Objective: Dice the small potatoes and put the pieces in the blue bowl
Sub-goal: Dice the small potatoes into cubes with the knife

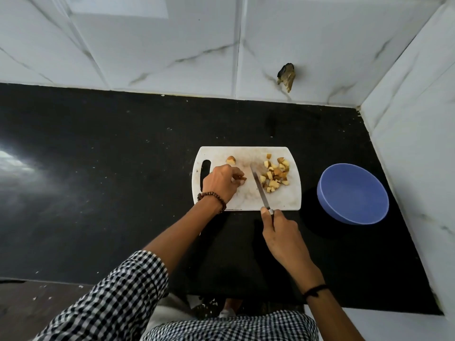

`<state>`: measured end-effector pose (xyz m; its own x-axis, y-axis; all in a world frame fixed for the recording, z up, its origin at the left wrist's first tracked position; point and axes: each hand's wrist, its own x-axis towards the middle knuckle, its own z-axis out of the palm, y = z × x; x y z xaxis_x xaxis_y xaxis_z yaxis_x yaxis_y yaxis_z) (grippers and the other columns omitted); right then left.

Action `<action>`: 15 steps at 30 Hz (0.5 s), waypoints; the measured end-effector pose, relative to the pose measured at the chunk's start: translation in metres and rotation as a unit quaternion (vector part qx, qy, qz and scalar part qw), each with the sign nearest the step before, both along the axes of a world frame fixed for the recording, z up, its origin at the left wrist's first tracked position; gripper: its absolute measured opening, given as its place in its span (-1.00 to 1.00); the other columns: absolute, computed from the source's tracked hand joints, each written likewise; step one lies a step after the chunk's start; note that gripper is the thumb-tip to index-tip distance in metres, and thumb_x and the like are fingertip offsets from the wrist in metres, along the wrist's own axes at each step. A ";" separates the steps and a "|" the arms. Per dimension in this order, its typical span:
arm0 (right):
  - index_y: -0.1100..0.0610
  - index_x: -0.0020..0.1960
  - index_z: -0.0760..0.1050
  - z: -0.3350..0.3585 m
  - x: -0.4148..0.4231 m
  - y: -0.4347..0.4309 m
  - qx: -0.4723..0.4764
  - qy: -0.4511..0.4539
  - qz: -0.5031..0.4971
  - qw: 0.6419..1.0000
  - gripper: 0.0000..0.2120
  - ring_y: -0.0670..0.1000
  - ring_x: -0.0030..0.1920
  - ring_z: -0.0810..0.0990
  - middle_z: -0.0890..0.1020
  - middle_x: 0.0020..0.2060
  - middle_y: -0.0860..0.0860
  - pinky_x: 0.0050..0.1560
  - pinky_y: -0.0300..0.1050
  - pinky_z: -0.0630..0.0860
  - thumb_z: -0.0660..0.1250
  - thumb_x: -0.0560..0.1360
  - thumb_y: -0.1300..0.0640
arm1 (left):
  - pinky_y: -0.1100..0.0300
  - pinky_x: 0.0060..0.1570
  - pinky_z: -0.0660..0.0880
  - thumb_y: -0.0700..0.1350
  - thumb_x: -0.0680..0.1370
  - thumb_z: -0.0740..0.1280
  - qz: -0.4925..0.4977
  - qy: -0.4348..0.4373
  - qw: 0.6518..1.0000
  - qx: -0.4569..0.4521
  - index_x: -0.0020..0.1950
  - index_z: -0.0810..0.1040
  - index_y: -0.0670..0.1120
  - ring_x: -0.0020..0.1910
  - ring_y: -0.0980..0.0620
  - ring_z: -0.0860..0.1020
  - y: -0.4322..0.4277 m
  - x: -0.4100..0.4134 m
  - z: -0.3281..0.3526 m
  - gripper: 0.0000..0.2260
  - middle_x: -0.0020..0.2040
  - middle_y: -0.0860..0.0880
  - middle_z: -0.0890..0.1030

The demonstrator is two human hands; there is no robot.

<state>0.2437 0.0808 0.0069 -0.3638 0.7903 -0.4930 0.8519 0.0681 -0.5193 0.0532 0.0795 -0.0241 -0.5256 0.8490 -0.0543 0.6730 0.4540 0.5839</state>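
fig. dicing under way on the black counter [98, 168]. the white cutting board [246, 203] lies near the blue bowl [354, 195], to its left and not touching it; no pieces show in the bowl. the left hand [222, 182] curls its fingertips round a small potato piece [242, 179], pinching it against the board. another uncut piece [231, 160] lies just beyond, toward the far edge. the right hand [280, 232] is closed round the handle of the knife [259, 188]. the blade slants across the board between the held piece and the diced pile [274, 175] on the board's right side.

to do this step well, as judged from the arrangement: set the piece on a flat cut face so it does not rock. keep the fingertips tucked back, with the knuckles toward the blade. such a small piece leaves little room beside the edge, so short, controlled cuts suit it better than force. new dice should be nudged right to join the pile, keeping the cutting zone free. the bowl stands apart from the board, so a careless sweep would probably drop pieces on the counter.
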 end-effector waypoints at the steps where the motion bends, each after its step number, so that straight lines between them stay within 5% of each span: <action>1: 0.07 0.12 0.43 0.000 -0.004 0.000 -0.006 0.008 0.001 1.000 -0.57 0.01 -0.05 0.62 0.58 -0.08 0.04 0.00 0.04 0.58 -0.02 0.67 -0.23 | 0.16 -0.11 0.58 -0.04 0.50 0.43 0.002 -0.005 1.000 -0.002 0.06 0.64 0.05 -0.07 0.13 0.58 0.000 0.000 0.001 -0.84 -0.03 0.09 0.65; 8: 0.11 0.10 0.46 -0.001 -0.025 0.003 -0.038 0.043 0.006 0.998 -0.53 -0.03 -0.09 0.56 0.55 0.01 0.07 -0.09 -0.06 0.44 -0.01 0.68 -0.24 | 0.35 -0.34 0.38 -0.03 0.50 0.42 0.013 0.002 1.000 -0.022 0.04 0.65 0.09 -0.09 0.17 0.59 0.000 -0.006 0.009 -0.87 -0.05 0.13 0.67; 15: 0.08 0.04 0.46 -0.005 -0.034 0.005 -0.055 0.054 -0.002 0.997 -0.55 -0.03 -0.21 0.56 0.58 -0.08 0.06 -0.21 -0.09 0.46 0.00 0.67 -0.26 | 0.18 -0.19 0.57 -0.08 0.51 0.41 0.003 0.012 1.000 -0.026 -0.04 0.68 0.04 -0.13 0.09 0.61 0.001 -0.006 0.002 -0.92 -0.07 0.07 0.67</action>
